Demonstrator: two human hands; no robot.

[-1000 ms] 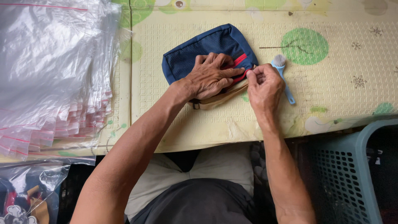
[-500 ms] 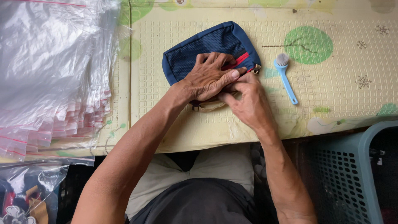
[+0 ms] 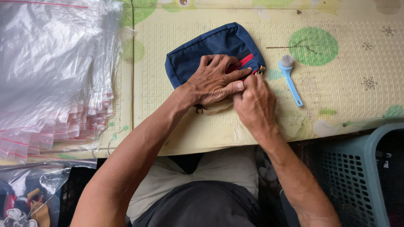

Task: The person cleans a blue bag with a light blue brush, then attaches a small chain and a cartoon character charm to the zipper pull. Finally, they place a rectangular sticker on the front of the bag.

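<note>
Pouch [image 3: 210, 48] lies half hidden under the flat, spread left hand [image 3: 214, 82]; right hand's [image 3: 252, 101] fingers pinch its zipper end.

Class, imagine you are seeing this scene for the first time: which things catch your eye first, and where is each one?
At the centre, the left hand lies flat on a navy blue pouch with a red zip strip, and the right hand pinches at its right end. To the right, a small light blue brush lies on the patterned yellow mat. A thick stack of clear plastic bags fills the left side.
</note>
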